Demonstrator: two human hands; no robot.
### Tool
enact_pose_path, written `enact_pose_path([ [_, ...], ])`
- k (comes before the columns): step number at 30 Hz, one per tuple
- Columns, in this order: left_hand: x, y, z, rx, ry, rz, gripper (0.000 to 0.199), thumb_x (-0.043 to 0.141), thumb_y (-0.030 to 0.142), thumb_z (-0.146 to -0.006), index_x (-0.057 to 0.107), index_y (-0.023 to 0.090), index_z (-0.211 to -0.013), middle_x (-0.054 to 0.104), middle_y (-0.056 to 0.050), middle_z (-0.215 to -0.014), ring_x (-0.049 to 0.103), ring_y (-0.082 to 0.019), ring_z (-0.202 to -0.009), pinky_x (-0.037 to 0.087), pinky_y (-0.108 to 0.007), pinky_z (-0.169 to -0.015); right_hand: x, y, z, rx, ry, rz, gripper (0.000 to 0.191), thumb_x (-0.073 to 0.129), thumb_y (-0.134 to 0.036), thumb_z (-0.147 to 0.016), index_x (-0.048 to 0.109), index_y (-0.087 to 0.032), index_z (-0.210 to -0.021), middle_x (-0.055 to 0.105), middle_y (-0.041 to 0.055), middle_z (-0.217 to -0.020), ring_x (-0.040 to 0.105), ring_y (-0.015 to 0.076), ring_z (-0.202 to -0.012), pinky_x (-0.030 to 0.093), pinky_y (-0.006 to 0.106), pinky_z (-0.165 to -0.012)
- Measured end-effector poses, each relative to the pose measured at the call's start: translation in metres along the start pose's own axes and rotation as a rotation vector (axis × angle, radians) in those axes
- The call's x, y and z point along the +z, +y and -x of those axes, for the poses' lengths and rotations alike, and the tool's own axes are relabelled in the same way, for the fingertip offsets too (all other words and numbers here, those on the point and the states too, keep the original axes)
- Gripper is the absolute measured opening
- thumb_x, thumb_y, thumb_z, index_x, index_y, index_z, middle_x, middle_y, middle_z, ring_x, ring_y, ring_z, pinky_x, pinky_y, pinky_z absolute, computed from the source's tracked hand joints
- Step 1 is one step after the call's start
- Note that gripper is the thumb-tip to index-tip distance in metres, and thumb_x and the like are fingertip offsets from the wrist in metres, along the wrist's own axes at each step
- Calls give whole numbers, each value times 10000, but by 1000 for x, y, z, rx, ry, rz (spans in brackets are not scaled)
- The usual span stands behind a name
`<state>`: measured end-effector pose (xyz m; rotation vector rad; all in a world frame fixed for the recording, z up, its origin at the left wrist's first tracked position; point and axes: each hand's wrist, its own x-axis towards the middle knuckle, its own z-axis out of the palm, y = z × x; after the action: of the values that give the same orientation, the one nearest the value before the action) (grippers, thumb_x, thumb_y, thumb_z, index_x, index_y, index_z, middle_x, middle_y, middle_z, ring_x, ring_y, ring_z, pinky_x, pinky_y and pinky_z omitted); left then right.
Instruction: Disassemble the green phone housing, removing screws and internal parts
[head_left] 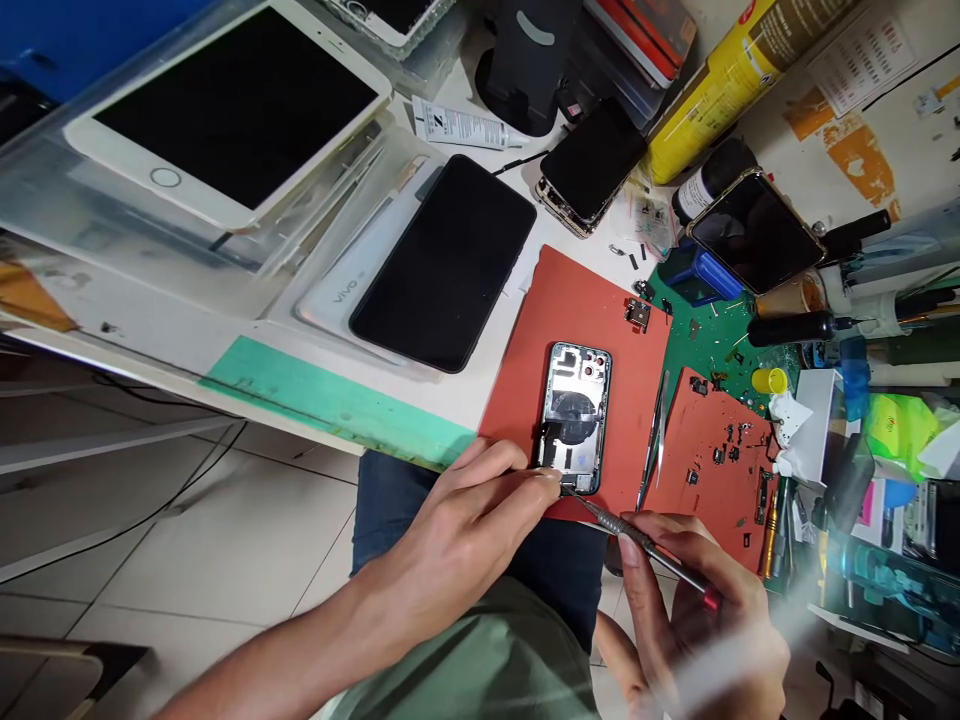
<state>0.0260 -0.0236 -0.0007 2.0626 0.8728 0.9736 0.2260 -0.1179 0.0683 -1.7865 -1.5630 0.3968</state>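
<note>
An opened phone housing [574,415] with a dark round patch inside lies on a red mat [592,285] near the table's front edge. My left hand [476,515] rests at the housing's lower left corner, its fingertips pressed on the edge. Between the thumb and fingers of my right hand [694,590] is a thin metal tool [652,548] with a knurled grip and a red end. Its pointed tip reaches the housing's bottom edge, close to my left fingertips. Whether my left fingers pinch a small part there is hidden.
Tweezers [654,440] lie right of the housing. Small parts are scattered on a second red mat [679,440]. A black phone [446,262] and a white tablet [232,110] lie left; a yellow can [720,90] is behind.
</note>
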Motion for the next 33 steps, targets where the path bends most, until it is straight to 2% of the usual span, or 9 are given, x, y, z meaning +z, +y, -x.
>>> enact_pose_path([
  [4, 0, 0, 0, 2, 8, -2, 284, 603, -2, -1027, 678, 151, -1254, 671, -41, -976, 606, -168, -900, 485, -329, -857, -5, -9, -14, -27, -101, 49, 236, 729, -101, -972, 666, -257, -1138, 799, 37, -999, 820, 169, -882, 698, 231, -714],
  [6, -1, 0, 0, 12, 13, 5, 282, 602, -10, -1023, 671, 139, -1252, 671, -42, -966, 596, -171, -902, 485, -331, -857, -8, -14, -21, -53, -151, 102, 183, 714, -139, -993, 682, -248, -1137, 806, 42, -972, 824, 170, -832, 664, 191, -599],
  [9, -2, 1, 0, 27, -7, 26, 253, 618, -21, -1012, 662, 134, -1206, 711, -45, -1000, 568, -174, -922, 469, -338, -872, -12, -17, -26, -55, -185, 169, 159, 749, -169, -982, 700, -237, -1117, 819, 44, -941, 795, 137, -671, 514, 123, -390],
  [12, -3, 1, 0, 16, -28, 32, 223, 626, -15, -1014, 657, 149, -1163, 744, -41, -1046, 545, -176, -934, 451, -348, -880, -13, -12, -20, 19, -38, 94, 258, 829, -177, -926, 700, -232, -1142, 837, 54, -975, 812, 154, -709, 622, 165, -537],
  [15, -4, 2, -2, 12, -42, 32, 227, 637, 8, -1019, 659, 158, -1188, 754, -41, -1052, 541, -185, -928, 448, -359, -868, -9, -6, -12, 220, 151, -110, 289, 877, -215, -897, 706, -216, -1130, 838, 67, -981, 837, 193, -834, 697, 265, -753],
  [18, -5, 4, -6, 32, -24, 43, 195, 680, 58, -1018, 677, 171, -1176, 771, -45, -1089, 560, -195, -934, 461, -370, -868, -4, -1, -7, 457, 216, -292, 275, 897, -268, -895, 703, -205, -1080, 831, 65, -931, 812, 174, -786, 676, 253, -709],
  [20, -6, 7, -8, 24, -8, 51, 145, 708, 114, -1020, 689, 179, -1148, 780, -42, -1086, 576, -197, -928, 474, -371, -864, -1, 2, -4, 535, 221, -373, 288, 908, -301, -891, 699, -210, -1068, 830, 57, -920, 793, 166, -768, 663, 259, -698],
  [25, -7, 9, -10, -21, -12, 63, 34, 686, 191, -1048, 696, 189, -1080, 788, -30, -1102, 580, -203, -966, 501, -372, -872, 2, 6, 4, 557, 209, -441, 297, 920, -313, -882, 703, -233, -1068, 837, 36, -954, 787, 163, -768, 653, 285, -743],
  [33, -9, 8, -10, -14, -25, 56, 76, 647, 138, -1061, 695, 198, -1060, 792, -29, -1171, 590, -205, -994, 511, -380, -903, 2, 6, 4, 533, 205, -499, 289, 916, -245, -881, 707, -231, -1079, 844, 37, -978, 811, 146, -815, 659, 236, -786],
])
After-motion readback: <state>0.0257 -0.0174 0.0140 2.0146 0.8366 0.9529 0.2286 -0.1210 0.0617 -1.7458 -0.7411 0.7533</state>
